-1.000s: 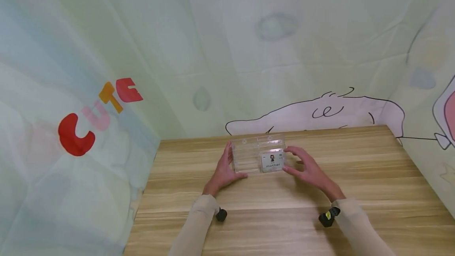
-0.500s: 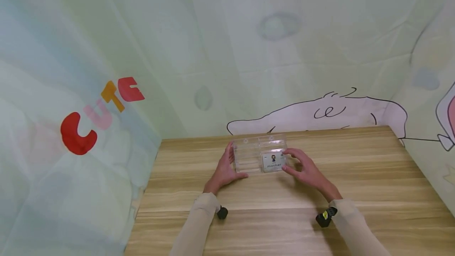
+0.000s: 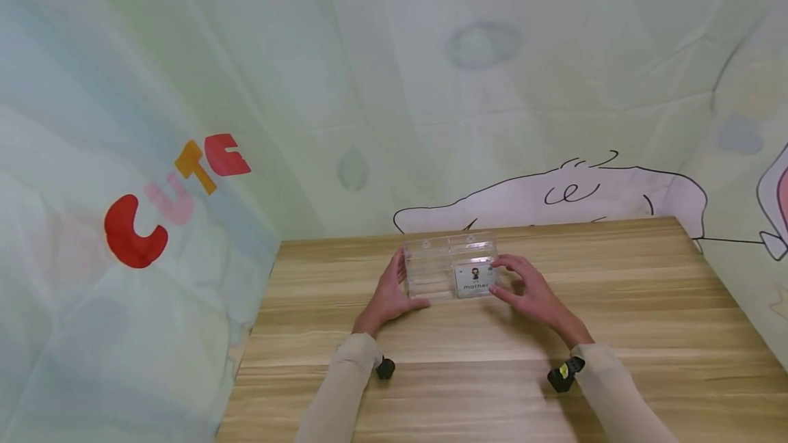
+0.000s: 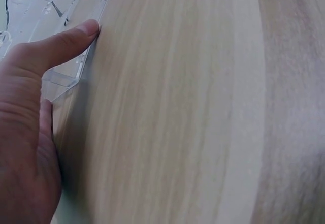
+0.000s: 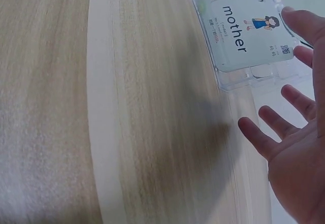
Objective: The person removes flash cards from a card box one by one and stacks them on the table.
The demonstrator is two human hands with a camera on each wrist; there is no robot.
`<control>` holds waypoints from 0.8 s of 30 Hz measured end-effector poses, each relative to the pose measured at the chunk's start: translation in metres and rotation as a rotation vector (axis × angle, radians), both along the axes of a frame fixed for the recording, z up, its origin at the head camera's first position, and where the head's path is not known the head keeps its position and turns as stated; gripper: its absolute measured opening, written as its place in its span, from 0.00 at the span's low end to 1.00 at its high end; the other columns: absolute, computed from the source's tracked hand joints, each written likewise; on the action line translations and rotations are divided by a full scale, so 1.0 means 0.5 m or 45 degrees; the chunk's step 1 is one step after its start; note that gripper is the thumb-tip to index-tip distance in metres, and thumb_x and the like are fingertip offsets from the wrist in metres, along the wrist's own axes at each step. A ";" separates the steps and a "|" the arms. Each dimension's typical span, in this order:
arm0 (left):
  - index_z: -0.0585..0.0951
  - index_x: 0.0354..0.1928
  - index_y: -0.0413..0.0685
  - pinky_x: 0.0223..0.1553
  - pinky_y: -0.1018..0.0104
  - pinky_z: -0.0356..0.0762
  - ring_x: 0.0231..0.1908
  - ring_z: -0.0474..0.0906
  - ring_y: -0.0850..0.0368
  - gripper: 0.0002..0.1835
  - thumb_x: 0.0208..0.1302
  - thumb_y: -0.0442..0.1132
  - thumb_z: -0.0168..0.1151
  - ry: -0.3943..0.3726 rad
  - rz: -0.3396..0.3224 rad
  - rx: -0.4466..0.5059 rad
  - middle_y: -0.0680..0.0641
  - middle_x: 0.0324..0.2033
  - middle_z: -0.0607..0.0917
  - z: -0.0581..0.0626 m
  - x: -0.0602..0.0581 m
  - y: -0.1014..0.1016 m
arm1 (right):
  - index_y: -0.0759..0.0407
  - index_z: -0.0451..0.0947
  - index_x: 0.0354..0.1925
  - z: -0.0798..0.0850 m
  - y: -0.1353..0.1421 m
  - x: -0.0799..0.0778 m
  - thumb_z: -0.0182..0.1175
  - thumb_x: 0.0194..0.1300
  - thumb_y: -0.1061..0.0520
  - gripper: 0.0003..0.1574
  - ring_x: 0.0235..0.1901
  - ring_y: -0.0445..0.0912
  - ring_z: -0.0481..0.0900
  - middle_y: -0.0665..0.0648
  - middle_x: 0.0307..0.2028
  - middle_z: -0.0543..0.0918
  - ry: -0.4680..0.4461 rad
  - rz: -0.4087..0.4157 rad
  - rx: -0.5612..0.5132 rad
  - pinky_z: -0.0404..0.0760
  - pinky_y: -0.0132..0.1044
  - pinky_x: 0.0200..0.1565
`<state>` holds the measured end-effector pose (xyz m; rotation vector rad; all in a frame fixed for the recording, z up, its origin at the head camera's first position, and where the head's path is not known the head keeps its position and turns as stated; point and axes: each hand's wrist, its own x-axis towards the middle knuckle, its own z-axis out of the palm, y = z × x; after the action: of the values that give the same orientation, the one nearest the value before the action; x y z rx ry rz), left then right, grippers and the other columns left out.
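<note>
A clear plastic card holder (image 3: 427,272) with several compartments leans back near the table's far edge. In its lower right compartment sits a white flash card (image 3: 475,281) printed "mother" with a small figure. My left hand (image 3: 386,296) grips the holder's left side; in the left wrist view the thumb (image 4: 68,43) lies over the holder's clear front edge. My right hand (image 3: 534,298) has thumb and index finger at the card's right side. The right wrist view shows these two digits pinching at the flash card (image 5: 246,33), with the other fingers (image 5: 256,135) spread away from it.
The wood-grain table (image 3: 455,388) extends in front and to both sides. Behind it hangs a printed cloth backdrop (image 3: 394,87) with "CUTE" lettering. Small black devices, one on the left wrist (image 3: 385,368) and one on the right wrist (image 3: 561,377), sit by the sleeves.
My right hand's index finger and thumb have come slightly inward onto the flash card's right side. The left hand keeps its hold, and the holder stays nearly in place.
</note>
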<state>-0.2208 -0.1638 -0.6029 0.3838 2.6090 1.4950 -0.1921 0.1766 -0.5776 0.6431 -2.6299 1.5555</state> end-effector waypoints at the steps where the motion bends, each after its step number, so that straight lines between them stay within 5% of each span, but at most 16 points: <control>1: 0.44 0.83 0.46 0.75 0.57 0.62 0.76 0.60 0.46 0.73 0.44 0.44 0.89 0.000 -0.002 0.002 0.39 0.78 0.59 0.000 0.000 0.000 | 0.53 0.76 0.63 0.002 0.000 0.000 0.73 0.67 0.52 0.30 0.68 0.64 0.67 0.64 0.70 0.69 0.002 -0.009 0.002 0.80 0.68 0.57; 8: 0.44 0.83 0.46 0.75 0.59 0.61 0.77 0.58 0.47 0.73 0.44 0.43 0.89 -0.014 -0.011 0.023 0.39 0.78 0.59 -0.001 -0.002 -0.001 | 0.57 0.80 0.59 0.001 -0.004 -0.001 0.77 0.62 0.57 0.29 0.65 0.65 0.69 0.67 0.68 0.70 0.057 -0.083 -0.007 0.85 0.64 0.52; 24: 0.43 0.83 0.47 0.75 0.61 0.60 0.77 0.57 0.47 0.73 0.44 0.43 0.89 -0.011 -0.002 -0.004 0.39 0.79 0.58 -0.004 -0.001 -0.001 | 0.59 0.82 0.48 -0.007 -0.022 -0.001 0.78 0.58 0.64 0.21 0.45 0.51 0.78 0.56 0.48 0.80 0.237 -0.179 0.003 0.87 0.42 0.42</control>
<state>-0.2211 -0.1645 -0.6047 0.3786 2.6032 1.4888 -0.1928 0.1655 -0.5810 0.5595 -2.4825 1.3828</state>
